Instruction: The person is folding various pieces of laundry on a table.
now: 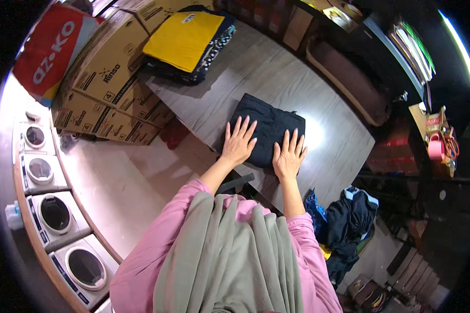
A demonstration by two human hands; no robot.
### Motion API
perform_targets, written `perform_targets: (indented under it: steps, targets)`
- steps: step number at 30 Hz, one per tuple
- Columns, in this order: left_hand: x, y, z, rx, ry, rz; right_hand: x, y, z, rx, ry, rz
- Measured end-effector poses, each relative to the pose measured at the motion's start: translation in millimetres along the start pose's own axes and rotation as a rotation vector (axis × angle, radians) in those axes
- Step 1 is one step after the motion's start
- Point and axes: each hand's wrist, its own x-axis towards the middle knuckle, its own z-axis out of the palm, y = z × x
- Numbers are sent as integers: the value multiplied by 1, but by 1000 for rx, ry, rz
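A folded black garment point(264, 121) lies on the grey wood-grain table point(254, 58) before me. My left hand point(238, 143) rests flat on its left side, fingers spread. On its lower right part lies my right hand point(289, 156), palm down, with the fingers a little apart. Neither hand grips the cloth. At the table's far left corner sits a stack of folded clothes, topped by a yellow garment point(186, 37); dark and patterned pieces show beneath it.
Cardboard cartons point(105, 86) are piled left of the table, with a red bag point(55, 47) on top. Front-loading machines point(55, 213) line the far left. A heap of dark clothes point(344, 219) sits by the table's near right. A pink mug point(436, 148) stands among items at right.
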Motion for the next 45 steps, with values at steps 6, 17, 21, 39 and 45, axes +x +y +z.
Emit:
perform_targets:
  steps: [6,17,21,39,45]
  targets:
    - [-14,-23,7,-174,-41,-133,-9,18,7,297,-130,108]
    - [24,-108,-19,-1508,-714,-1016,48,-9,-34,1222,-580,1049]
    - [69,-134,-138,-1965,-585,-812,132,-40,-62,1311,-601,721]
    - [142,-249,-132,-1485,466,-790,523,-309,2,492,-706,-296]
    - [147,-272,-144,-1734,589,-848,532,-300,28,659,-632,-281]
